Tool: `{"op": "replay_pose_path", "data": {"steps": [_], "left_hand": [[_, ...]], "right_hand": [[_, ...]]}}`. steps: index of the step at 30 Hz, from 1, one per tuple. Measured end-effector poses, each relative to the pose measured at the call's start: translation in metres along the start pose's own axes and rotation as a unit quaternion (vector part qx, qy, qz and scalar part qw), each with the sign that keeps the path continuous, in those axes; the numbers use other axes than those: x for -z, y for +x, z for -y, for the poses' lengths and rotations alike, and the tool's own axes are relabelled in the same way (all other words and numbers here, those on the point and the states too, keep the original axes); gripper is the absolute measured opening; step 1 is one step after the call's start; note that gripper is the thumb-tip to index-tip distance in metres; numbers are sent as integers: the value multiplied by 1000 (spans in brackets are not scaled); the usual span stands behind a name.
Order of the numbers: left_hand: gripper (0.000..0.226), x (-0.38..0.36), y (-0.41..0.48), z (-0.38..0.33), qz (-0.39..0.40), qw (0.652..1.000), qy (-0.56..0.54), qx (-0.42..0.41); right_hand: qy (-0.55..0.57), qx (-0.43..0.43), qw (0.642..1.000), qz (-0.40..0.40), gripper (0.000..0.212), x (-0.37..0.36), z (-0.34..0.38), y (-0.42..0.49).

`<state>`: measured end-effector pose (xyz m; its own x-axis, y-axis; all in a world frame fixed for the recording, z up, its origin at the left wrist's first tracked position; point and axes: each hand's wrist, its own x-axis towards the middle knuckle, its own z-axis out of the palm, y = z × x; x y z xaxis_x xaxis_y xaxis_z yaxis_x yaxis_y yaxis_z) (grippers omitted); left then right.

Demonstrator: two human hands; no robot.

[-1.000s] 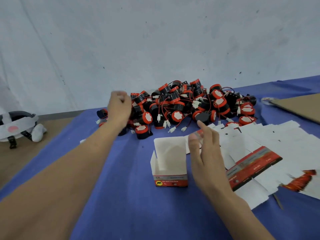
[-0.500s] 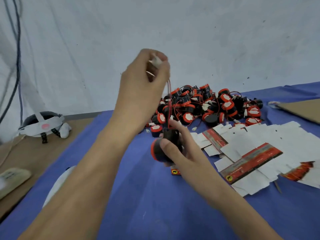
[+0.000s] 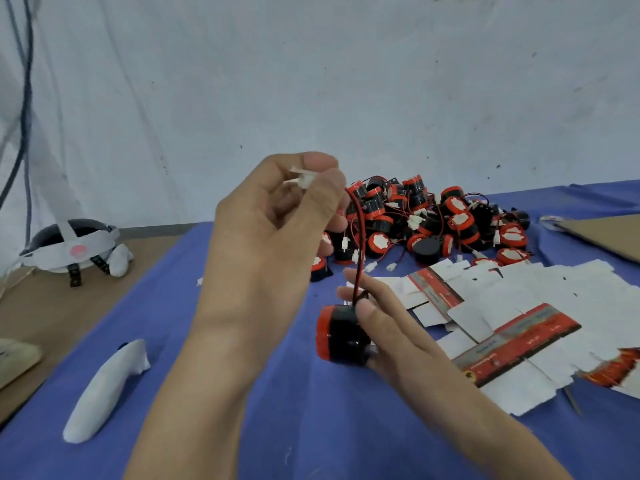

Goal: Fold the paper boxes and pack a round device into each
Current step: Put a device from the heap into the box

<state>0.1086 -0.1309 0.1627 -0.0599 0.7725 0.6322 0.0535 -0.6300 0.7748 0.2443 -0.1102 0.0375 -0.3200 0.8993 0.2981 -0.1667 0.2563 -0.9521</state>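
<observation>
My right hand (image 3: 388, 327) grips a round black device with a red rim (image 3: 341, 336) above the blue cloth. Its red and black wire (image 3: 358, 244) runs straight up to a white connector (image 3: 303, 178), which my left hand (image 3: 273, 230) pinches between thumb and fingertips. Behind my hands lies a pile of round red and black devices (image 3: 433, 220). To the right of my hands lie flat paper box blanks (image 3: 512, 306), white with red printed bands. The folded box from the earlier frames is hidden behind my hands.
A blue cloth (image 3: 311, 427) covers the table. A white wrapped object (image 3: 107, 389) lies at the near left. A headset (image 3: 74, 247) sits on the brown surface at far left. Brown cardboard (image 3: 609, 233) lies at the far right. A pale wall stands behind.
My left hand took a device from the pile and lifted its connector high. My right hand left the open box and now holds the device body. The view moved closer.
</observation>
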Motion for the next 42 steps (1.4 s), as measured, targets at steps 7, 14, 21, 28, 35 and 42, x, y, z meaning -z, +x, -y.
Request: {"op": "replay_pose_path", "data": {"steps": [7, 14, 21, 28, 35, 42], "left_hand": [[5, 8, 10, 23, 9, 1000, 19, 7], [7, 29, 11, 85, -35, 990, 61, 124], [4, 9, -12, 90, 151, 972, 157, 93], [6, -72, -68, 79, 137, 970, -6, 199], [29, -54, -40, 91, 18, 944, -146, 295], [33, -51, -41, 102, -13, 931, -196, 309]], "right_hand": [[-130, 60, 989, -33, 32, -22, -13, -9], [-3, 11, 980, -197, 52, 10, 6, 2], [220, 58, 889, -397, 38, 43, 19, 11], [95, 101, 876, -463, 32, 31, 14, 12], [-54, 199, 921, -331, 47, 12, 0, 12], [-239, 189, 892, -335, 54, 18, -26, 12]]}}
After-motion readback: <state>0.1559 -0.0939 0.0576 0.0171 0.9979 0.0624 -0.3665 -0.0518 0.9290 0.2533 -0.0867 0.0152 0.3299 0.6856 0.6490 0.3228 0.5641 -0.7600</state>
